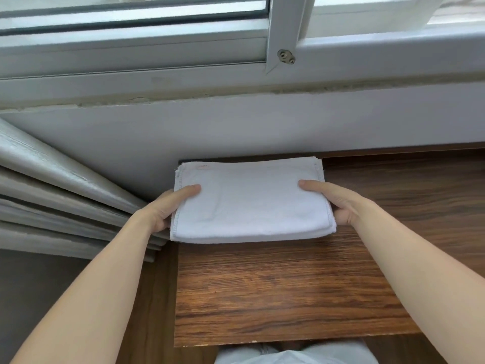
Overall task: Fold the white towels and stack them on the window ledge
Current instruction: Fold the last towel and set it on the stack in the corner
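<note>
A folded white towel [249, 203] is held level just above the far end of a wooden table [275, 292]. My left hand [168, 208] grips its left edge, thumb on top and fingers underneath. My right hand [338, 203] grips its right edge the same way. The towel shows several layers at its far and near edges, and a small pink label at its far left corner. The window ledge [236, 82] runs across the wall above and beyond the towel; no towels are visible on it.
A white wall [236, 127] rises behind the table up to the window frame [283, 35], which has a metal fitting. Grey folded curtains [52, 185] hang at the left. My light trousers [294, 355] show at the bottom edge.
</note>
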{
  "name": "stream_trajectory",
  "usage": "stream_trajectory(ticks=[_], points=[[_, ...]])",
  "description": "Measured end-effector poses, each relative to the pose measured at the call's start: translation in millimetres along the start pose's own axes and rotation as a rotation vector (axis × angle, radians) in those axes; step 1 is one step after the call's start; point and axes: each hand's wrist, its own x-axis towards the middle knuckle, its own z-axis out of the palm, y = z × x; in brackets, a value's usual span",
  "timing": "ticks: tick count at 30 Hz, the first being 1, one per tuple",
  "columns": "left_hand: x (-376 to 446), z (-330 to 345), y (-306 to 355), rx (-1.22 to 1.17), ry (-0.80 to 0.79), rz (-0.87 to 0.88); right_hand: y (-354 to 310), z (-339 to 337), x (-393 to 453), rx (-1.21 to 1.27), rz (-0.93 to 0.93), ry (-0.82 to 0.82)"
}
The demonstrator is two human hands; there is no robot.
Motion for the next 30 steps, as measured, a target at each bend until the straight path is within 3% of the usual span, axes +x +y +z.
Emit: stream_trajectory(ticks=[10, 20, 30], points=[[8.1, 108.1, 28.3, 0.211, -0.184, -0.031, 43.3, -97.8, -67.2, 0.202, -0.005, 0.123], [14.2, 304.6, 65.1, 0.288, -0.409, 0.008, 98.6, -251.9, -160.4, 0.464, -0.121, 0.198], [-30.3, 486.4, 89.5, 0.225, -0.46, 0.057, 75.9, -404.3, -237.1, 0.436, -0.299, 0.267]])
